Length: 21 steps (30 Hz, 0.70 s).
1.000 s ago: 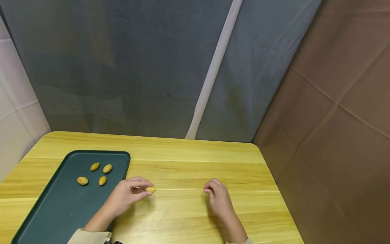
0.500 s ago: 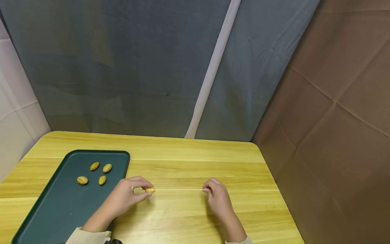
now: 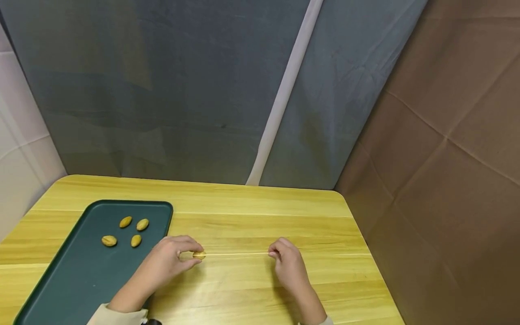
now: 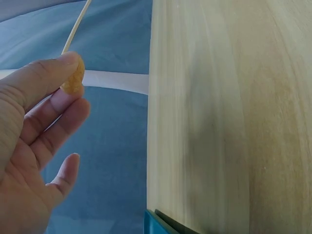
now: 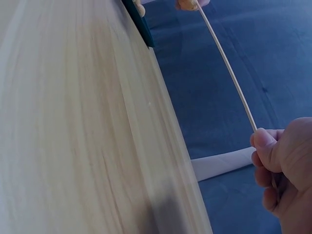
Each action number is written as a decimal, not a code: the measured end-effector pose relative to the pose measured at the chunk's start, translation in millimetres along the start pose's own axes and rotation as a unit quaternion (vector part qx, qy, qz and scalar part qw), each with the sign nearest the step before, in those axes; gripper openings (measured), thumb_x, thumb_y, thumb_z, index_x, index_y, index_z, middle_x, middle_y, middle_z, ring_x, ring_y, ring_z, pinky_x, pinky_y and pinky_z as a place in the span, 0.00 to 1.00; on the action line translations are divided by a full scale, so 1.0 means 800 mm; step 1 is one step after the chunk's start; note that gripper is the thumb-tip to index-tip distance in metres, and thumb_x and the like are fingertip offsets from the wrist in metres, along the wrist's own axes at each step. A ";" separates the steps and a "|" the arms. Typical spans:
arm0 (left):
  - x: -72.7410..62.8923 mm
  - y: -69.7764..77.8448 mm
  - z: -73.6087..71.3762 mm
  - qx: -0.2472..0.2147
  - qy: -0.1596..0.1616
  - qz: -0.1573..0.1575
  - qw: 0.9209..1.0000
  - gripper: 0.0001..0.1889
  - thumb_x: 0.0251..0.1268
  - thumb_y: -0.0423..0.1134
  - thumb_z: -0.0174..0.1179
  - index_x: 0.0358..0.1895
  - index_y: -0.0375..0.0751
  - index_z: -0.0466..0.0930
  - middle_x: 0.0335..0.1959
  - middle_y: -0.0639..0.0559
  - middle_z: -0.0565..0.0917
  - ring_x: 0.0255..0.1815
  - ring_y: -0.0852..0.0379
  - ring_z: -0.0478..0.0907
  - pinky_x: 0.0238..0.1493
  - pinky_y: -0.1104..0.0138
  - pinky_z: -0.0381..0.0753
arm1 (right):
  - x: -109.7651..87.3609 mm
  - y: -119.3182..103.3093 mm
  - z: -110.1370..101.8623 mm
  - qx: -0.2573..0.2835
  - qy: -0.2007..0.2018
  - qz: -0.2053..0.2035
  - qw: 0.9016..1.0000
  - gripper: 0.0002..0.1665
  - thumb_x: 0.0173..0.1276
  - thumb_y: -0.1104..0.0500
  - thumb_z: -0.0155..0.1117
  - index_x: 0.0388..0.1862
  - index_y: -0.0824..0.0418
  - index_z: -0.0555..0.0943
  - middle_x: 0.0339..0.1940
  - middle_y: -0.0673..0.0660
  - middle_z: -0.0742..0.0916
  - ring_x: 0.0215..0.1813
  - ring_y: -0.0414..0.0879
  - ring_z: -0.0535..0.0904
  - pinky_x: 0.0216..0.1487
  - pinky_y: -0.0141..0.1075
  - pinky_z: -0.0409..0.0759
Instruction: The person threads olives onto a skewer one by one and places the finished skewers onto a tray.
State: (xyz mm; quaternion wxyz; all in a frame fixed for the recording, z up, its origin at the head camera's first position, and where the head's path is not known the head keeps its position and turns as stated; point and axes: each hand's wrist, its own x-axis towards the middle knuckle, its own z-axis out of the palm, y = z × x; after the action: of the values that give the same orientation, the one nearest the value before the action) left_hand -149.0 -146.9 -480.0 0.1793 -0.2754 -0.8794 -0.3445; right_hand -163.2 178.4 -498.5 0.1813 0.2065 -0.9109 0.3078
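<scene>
My left hand (image 3: 168, 256) pinches a yellow-brown oval fruit (image 4: 74, 80), wrinkled like a preserved one, between thumb and fingertips. The other fingers of that hand spread below it in the left wrist view. A thin wooden skewer (image 5: 229, 70) runs straight from the fruit across to my right hand (image 3: 290, 262), level above the table. The right thumb and curled fingers grip the skewer near its right end, seen close in the right wrist view. At the fruit, the skewer's tip is hidden, so I cannot tell how deep it sits.
A dark green tray (image 3: 81, 280) lies on the left of the wooden table (image 3: 243, 216), beside the left forearm. Several similar oval fruits (image 3: 109, 240) rest in its far half. Grey cloth (image 3: 183, 90) hangs behind the table and brown cloth (image 3: 459, 180) on the right.
Both hands have shifted very slightly left in the head view, still holding the fruit and skewer. The fruits on the tray stay where they were.
</scene>
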 end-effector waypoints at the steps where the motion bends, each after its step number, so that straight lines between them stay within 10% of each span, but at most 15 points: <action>1: 0.000 0.000 0.000 0.004 -0.001 0.003 1.000 0.14 0.47 0.32 0.80 0.35 0.54 0.90 0.35 0.65 0.87 0.35 0.64 0.84 0.35 0.63 0.83 | 0.000 -0.001 0.000 -0.002 0.001 0.000 1.000 0.08 0.58 0.70 0.74 0.29 0.61 0.83 0.30 0.48 0.83 0.34 0.40 0.81 0.36 0.29 0.82; 21: 0.005 0.003 -0.007 0.037 -0.032 0.018 0.999 0.11 0.47 0.32 0.80 0.34 0.49 0.91 0.34 0.62 0.88 0.34 0.61 0.85 0.34 0.66 0.84 | 0.001 -0.010 0.008 -0.020 -0.005 0.003 1.000 0.09 0.57 0.69 0.74 0.29 0.59 0.82 0.30 0.47 0.83 0.35 0.41 0.81 0.37 0.30 0.82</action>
State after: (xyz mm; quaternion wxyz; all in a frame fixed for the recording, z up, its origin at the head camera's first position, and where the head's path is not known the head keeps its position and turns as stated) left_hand -150.2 -147.6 -473.1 0.1675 -0.2956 -0.8916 -0.2993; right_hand -161.4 168.5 -499.0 0.1802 0.2011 -0.9184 0.2891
